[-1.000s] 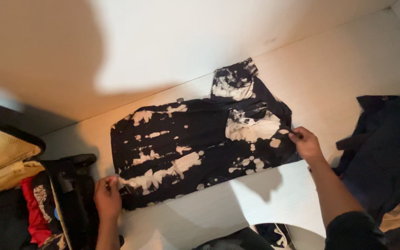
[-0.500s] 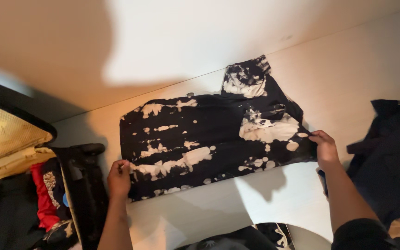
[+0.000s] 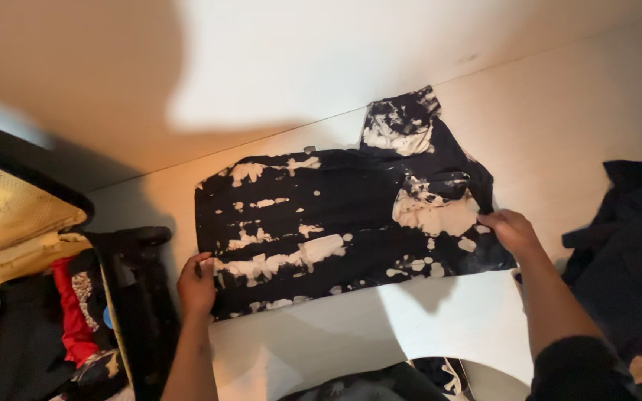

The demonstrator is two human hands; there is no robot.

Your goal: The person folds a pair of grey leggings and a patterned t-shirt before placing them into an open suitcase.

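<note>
While both hands pin the garment (image 3: 336, 223), it lies mostly flat on the white surface (image 3: 588, 111), long axis running left to right, dark cloth with pale bleached blotches, one sleeve-like part sticking up toward the wall at the upper right. Left hand (image 3: 196, 282) is closed on the near-left edge, fingers curled over the hem. Right hand (image 3: 510, 232) is closed on the right edge, pinching cloth near the big pale patch. Judgement: this looks like a smoothing or folding step, so keep equal tension between the two grips, pull outward not upward, and keep the near edge straight before any fold. The bunched bit by the right fingers would likely leave a crease if not flattened first. An open suitcase (image 3: 53, 297) with yellow, red and black clothes sits just left of the left hand; a dark pile (image 3: 626, 245) sits right of the right forearm, apart from the garment. Another dark patterned piece (image 3: 380, 382) shows at the bottom edge.
</note>
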